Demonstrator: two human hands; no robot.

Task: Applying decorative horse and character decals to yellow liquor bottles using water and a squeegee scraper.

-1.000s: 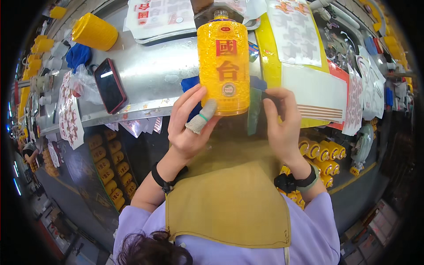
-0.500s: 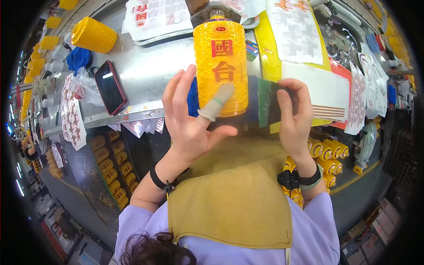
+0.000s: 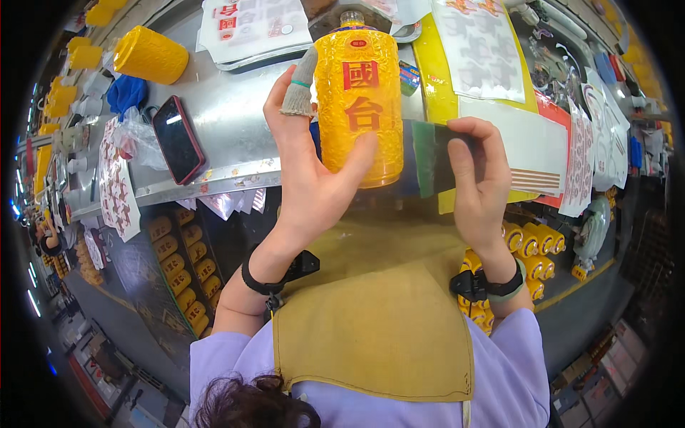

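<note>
In the head view, a tall yellow bottle (image 3: pixel 359 100) with red characters on its front is held upright above the near edge of the metal tabletop (image 3: pixel 228 128). It is gripped by the left hand (image 3: pixel 307 171), whose palm lies against its left side, with the thumb pressed on the front and a fabric-wrapped finger raised beside the shoulder. A dark green-edged scraper (image 3: pixel 428 158) is pinched in the right hand (image 3: pixel 481 185), its fingers curled closed over it, and its edge is laid against the bottle's right side. Black bands are worn on both wrists. On the tabletop to the left, a dark phone in a red case (image 3: pixel 177 139) is seen lying flat, with a yellow cylinder (image 3: pixel 150 55) on its side farther back. Sheets of labels (image 3: pixel 485 50) are spread behind the bottle.
</note>
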